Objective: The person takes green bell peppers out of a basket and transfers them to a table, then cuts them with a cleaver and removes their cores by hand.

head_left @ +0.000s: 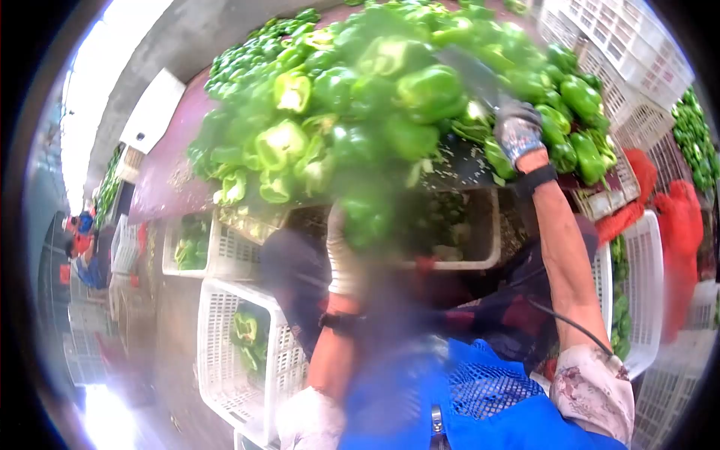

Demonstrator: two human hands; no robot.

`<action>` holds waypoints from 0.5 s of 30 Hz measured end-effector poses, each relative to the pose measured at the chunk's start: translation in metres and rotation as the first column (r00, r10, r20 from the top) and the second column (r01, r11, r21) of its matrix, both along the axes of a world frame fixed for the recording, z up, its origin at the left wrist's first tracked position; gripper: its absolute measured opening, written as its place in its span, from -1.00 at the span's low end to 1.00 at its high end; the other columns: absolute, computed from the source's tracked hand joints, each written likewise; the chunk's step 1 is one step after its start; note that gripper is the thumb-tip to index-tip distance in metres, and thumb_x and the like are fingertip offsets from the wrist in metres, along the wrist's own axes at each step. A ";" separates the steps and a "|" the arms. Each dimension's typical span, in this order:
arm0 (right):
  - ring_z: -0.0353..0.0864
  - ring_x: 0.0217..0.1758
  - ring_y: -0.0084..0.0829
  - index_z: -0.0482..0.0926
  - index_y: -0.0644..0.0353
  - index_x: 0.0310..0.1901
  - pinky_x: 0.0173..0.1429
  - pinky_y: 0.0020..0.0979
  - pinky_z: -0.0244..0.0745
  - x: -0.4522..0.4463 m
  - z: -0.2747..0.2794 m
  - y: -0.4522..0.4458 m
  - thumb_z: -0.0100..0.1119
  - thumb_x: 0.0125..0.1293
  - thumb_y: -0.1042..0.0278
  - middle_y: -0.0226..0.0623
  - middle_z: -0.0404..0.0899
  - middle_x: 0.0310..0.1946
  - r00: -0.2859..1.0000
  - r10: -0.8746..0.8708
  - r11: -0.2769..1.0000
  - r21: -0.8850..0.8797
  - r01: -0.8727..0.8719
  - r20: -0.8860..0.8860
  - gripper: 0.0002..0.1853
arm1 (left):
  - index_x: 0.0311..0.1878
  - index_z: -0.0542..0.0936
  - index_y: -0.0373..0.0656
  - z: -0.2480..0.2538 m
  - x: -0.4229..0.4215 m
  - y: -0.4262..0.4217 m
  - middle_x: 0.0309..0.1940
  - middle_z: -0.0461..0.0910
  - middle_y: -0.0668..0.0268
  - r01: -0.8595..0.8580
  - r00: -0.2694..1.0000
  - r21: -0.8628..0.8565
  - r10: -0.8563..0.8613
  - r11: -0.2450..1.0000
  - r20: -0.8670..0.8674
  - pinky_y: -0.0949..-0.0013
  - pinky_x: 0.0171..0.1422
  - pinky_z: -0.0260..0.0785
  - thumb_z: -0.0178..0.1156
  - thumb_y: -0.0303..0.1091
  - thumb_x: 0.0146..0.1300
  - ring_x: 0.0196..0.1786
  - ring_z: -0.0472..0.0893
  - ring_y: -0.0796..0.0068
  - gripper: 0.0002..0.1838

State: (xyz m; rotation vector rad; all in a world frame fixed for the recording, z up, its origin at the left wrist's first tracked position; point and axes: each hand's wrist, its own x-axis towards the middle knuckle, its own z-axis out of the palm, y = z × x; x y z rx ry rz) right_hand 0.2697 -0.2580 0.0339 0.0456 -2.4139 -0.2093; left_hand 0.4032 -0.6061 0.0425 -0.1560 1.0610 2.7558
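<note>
My left hand (342, 262), in a pale glove, is below the table edge with its fingers closed on a green bell pepper (365, 221). A blurred smear down the middle of the view hides part of that pepper and the fingertips. At the right of the pile my right hand (519, 129), in a grey patterned glove, grips a knife (472, 75); its broad blade points up and left over the peppers. A large heap of green bell peppers (431, 94), several of them cut open, covers the table (169, 169). Pale seeds lie near my right hand.
White crates (214, 352) stand beside my left leg, some with peppers inside. Another crate (491, 259) is under the table edge. Stacked crates (630, 52) and red sacks (679, 240) are at the right. Other people (86, 247) are far left.
</note>
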 end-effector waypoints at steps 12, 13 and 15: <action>0.56 0.10 -0.32 0.49 0.36 0.20 0.19 -0.45 0.53 0.070 0.054 -0.090 0.12 0.43 0.02 -0.04 0.56 0.10 0.573 0.403 -0.800 -0.579 -0.159 -0.714 -0.46 | 0.51 0.16 -0.19 -0.010 -0.056 -0.055 0.33 0.31 0.06 -0.658 0.749 -0.540 0.531 0.525 -0.395 0.15 0.43 0.23 0.47 -0.25 0.08 0.28 0.38 0.17 -0.03; 0.60 -0.04 -0.35 0.51 0.29 0.19 0.01 -0.43 0.54 0.060 0.041 -0.109 0.15 0.40 0.00 -0.15 0.55 -0.03 0.580 0.626 -0.516 -0.834 -0.195 -0.522 -0.47 | 0.54 0.09 -0.22 -0.011 -0.068 -0.058 0.41 0.26 0.05 -0.646 0.757 -0.566 0.527 0.512 -0.387 0.20 0.50 0.12 0.46 -0.25 0.08 0.36 0.32 0.16 0.02; 0.66 -0.31 -0.41 0.53 0.15 0.17 -0.36 -0.38 0.57 0.040 0.015 -0.146 0.23 0.34 -0.05 -0.36 0.53 -0.30 0.628 0.778 0.284 -0.889 -0.358 -0.004 -0.48 | 0.54 0.09 -0.22 -0.014 -0.090 -0.060 0.43 0.24 0.05 -0.610 0.792 -0.527 0.485 0.591 -0.372 0.24 0.50 0.11 0.46 -0.25 0.08 0.40 0.30 0.19 0.02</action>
